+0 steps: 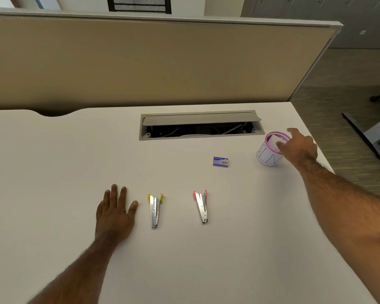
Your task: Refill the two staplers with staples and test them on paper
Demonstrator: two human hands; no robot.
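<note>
Left hand (115, 212) flat on matte desk (228, 249); right hand (298, 148) pinching paper (274, 140) in round pink-rimmed cup (267, 155).

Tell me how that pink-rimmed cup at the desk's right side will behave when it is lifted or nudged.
The pink-rimmed cup looks like thin mesh wrapped in paper, so it is probably light and easily lifted. It stands upright and tallish with paper inside, so a sideways nudge may tip it. Being round, it would likely roll once on its side. The right hand reaches its rim.
</note>
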